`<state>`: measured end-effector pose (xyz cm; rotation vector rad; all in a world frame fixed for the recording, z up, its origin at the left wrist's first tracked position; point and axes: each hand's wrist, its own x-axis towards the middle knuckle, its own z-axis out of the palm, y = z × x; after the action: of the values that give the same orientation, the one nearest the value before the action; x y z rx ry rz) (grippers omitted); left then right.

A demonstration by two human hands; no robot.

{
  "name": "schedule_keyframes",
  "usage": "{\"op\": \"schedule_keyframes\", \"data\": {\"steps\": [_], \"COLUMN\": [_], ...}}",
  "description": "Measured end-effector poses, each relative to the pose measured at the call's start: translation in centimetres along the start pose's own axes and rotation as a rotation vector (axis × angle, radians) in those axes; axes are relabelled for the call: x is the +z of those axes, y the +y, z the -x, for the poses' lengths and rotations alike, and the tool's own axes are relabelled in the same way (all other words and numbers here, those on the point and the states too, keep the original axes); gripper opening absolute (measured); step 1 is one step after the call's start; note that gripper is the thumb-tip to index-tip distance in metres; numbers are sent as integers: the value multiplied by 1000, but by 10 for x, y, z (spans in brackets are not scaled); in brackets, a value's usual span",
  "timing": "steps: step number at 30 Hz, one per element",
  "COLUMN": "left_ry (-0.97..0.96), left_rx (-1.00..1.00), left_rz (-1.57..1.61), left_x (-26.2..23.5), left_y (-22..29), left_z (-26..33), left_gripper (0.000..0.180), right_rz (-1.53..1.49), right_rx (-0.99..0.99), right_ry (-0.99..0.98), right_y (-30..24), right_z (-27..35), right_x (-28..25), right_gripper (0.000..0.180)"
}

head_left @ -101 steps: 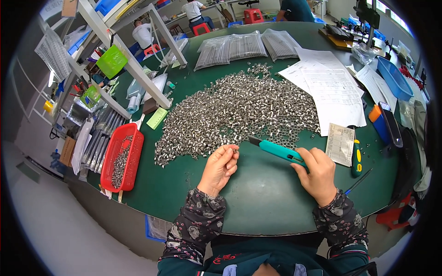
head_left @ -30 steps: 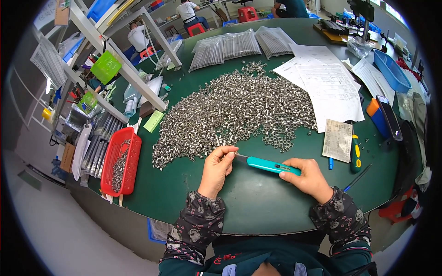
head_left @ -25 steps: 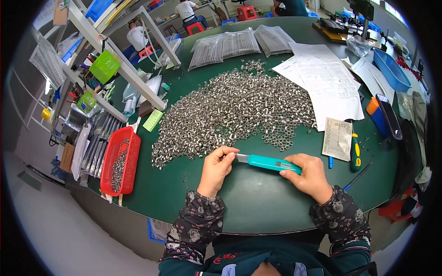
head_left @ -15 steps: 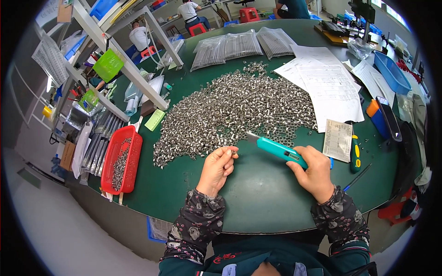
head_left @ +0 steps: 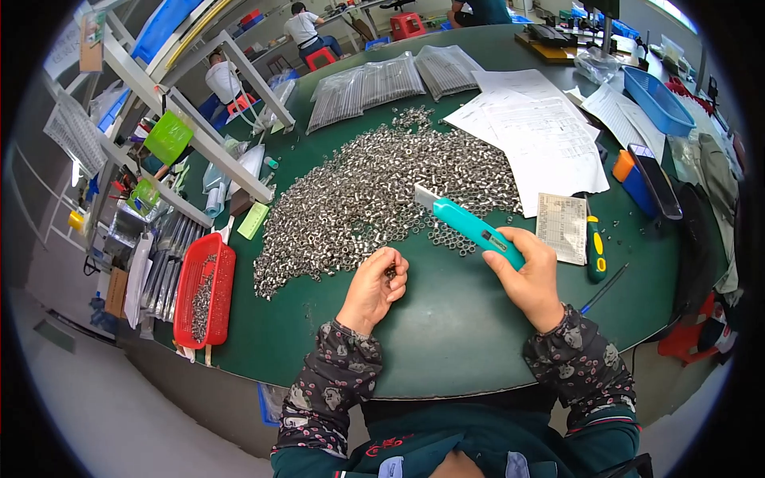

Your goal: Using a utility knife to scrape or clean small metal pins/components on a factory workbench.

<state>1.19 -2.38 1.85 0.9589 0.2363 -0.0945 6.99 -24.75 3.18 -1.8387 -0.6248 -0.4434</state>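
My right hand (head_left: 529, 277) grips a teal utility knife (head_left: 470, 226), its wide blade (head_left: 425, 196) extended and pointing up and left over the near side of a big heap of small metal rings (head_left: 382, 187). Short of the heap's near edge, my left hand (head_left: 373, 291) is closed, its fingers curled toward the palm. A bit of grey metal, apparently one or more of the small rings, shows between the fingers; how many is hidden. The knife and the left hand are apart.
Left of the heap stands a red plastic basket (head_left: 227, 299) partly filled with metal pieces. Bagged metal rods (head_left: 390, 82) lie at the back. To the right are papers (head_left: 550, 135), a card (head_left: 560, 229), a yellow-green screwdriver (head_left: 595, 251), a pen (head_left: 606, 288) and a phone (head_left: 655, 179).
The left fingers have curled inward from a fingertip pinch around a small ring. The knife has tilted slightly more upright. The whole view has shifted a little.
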Motion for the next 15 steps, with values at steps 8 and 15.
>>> {"op": "schedule_keyframes", "data": {"steps": [8,15], "left_ry": [186,407], "left_rx": [-12,291], "left_rz": [-580,-1506], "left_x": [25,33], "left_y": [-4,-18], "left_z": [-39,-52], "left_gripper": [7,22], "right_rz": [-61,-53], "right_rx": [21,12], "right_ry": [25,29], "right_y": [3,2], "right_z": [-1,-1], "right_x": [-2,-2], "right_gripper": [23,24]}}
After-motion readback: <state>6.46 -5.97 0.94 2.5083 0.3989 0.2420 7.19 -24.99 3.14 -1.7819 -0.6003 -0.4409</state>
